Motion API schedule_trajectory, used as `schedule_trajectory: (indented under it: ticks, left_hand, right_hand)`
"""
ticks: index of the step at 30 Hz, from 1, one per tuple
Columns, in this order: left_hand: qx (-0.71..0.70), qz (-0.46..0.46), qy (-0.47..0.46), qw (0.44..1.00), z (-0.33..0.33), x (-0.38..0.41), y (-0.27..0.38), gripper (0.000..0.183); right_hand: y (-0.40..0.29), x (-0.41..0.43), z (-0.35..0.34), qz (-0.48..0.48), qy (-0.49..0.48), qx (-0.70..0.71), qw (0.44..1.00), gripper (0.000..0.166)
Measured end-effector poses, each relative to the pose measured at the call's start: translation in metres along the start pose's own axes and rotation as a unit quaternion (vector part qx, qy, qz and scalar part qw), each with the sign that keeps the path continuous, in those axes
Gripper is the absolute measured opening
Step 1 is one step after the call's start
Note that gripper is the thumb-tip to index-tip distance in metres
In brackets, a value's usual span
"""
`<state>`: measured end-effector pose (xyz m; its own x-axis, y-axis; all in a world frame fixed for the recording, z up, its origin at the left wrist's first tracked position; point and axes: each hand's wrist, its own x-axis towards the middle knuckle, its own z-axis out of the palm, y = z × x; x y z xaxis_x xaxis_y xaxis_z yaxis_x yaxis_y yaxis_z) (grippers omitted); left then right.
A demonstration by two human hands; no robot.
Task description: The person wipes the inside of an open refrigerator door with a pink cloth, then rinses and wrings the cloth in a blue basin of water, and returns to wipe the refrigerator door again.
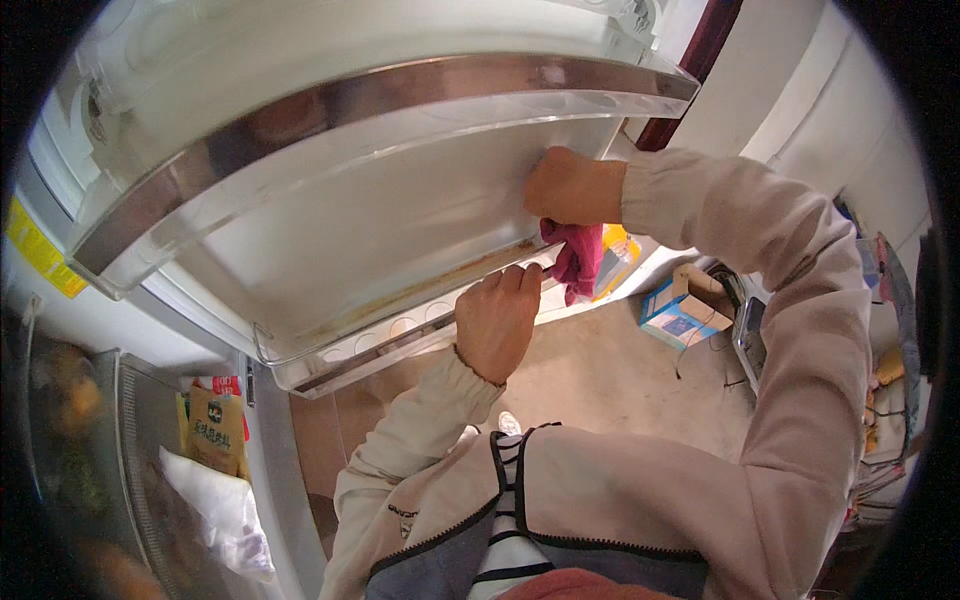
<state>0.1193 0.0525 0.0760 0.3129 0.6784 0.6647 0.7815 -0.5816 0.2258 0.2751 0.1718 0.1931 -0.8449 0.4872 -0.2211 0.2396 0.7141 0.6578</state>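
Note:
My left hand (498,322) is closed around the metal-trimmed front edge of the lower door shelf (405,337) of a refrigerator. Against the inner wall of the door, near its right end, my right hand (562,186) is curled on a dark pink cloth (579,259), which hangs down below the fist and over the shelf. Brownish stains run along the back of this shelf. Above both hands spans a clear upper door shelf (390,86) with a shiny metallic band.
At the lower left, the refrigerator's interior holds a brown packet (214,431) and a white plastic bag (225,517). An open blue-and-white cardboard box (684,311) stands on the floor to the right. A dark red frame (686,82) rises behind the door.

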Motion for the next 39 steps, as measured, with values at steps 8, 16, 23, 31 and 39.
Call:
schedule_trajectory:
  ticks: [8,16,23,31,39]
  left_hand:
    - [-0.002,-0.001,0.017,1.000,0.002,-0.002,0.000,0.009]
    - [-0.005,0.003,0.025,1.000,-0.001,-0.004,0.000,0.008]
    - [0.000,0.000,0.017,1.000,0.004,-0.005,-0.002,0.008]
    - [-0.011,0.007,0.020,1.000,0.002,-0.003,0.000,0.009]
    - [-0.016,0.006,0.024,1.000,0.002,-0.005,0.001,0.009]
  right_hand:
    - [-0.010,0.005,0.002,0.016,0.005,0.036,0.999,0.007]
    - [0.001,0.002,-0.019,0.002,-0.014,0.010,1.000,0.007]
    - [0.008,0.005,-0.013,-0.014,0.001,0.009,1.000,0.006]
    - [-0.010,0.006,0.002,0.006,-0.014,0.030,0.999,0.007]
    - [-0.006,0.004,0.011,0.006,0.057,0.049,0.997,0.009]
